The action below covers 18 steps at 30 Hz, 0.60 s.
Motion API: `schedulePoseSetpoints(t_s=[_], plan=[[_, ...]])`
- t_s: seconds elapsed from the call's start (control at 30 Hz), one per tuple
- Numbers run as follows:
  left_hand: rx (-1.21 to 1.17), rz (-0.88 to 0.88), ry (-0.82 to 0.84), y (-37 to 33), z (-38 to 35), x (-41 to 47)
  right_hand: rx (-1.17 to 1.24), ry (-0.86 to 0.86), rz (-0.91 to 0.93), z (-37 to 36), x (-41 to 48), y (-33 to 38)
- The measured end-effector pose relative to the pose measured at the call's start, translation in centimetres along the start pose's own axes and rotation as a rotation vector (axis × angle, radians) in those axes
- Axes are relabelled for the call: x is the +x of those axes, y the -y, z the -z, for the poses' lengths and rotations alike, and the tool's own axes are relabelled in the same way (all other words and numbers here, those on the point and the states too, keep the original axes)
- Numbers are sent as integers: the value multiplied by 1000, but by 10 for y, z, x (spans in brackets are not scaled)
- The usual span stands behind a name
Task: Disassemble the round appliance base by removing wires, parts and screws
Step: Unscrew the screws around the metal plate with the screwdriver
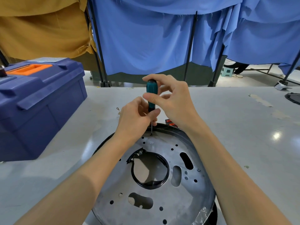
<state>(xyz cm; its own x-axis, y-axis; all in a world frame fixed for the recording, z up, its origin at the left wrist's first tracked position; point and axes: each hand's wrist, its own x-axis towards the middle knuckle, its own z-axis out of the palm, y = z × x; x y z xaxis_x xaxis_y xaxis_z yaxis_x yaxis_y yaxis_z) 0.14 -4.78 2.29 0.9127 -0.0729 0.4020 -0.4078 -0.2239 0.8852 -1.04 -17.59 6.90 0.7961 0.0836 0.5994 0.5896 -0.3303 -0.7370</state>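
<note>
The round appliance base lies flat near the table's front edge: a grey metal disc with several holes, a black outer rim and a black ring around its middle opening. A screwdriver with a teal and black handle stands upright, its tip on a screw at the disc's far edge. My right hand holds the handle near its top between thumb and fingers. My left hand pinches the lower handle and shaft. Another screw sits in the disc at the right.
A closed blue toolbox with an orange handle stands at the left. Small metal ring terminals lie behind my left hand. Small red parts show behind my right wrist. A black part lies at the far right edge. Blue curtains hang behind the table.
</note>
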Motion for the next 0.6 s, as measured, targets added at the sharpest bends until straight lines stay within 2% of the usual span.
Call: schedulePoseSetpoints(t_s=[0.1, 0.23, 0.43, 0.6], plan=[[-74, -5, 23, -1, 3, 0, 10, -47, -29, 5, 2, -1], [-5, -14, 68, -1, 1, 1, 41, -10, -36, 8, 3, -1], [36, -20, -9, 0, 0, 1, 21, 25, 6, -1, 0, 0], [-89, -16, 49, -1, 2, 1, 42, -9, -30, 6, 3, -2]])
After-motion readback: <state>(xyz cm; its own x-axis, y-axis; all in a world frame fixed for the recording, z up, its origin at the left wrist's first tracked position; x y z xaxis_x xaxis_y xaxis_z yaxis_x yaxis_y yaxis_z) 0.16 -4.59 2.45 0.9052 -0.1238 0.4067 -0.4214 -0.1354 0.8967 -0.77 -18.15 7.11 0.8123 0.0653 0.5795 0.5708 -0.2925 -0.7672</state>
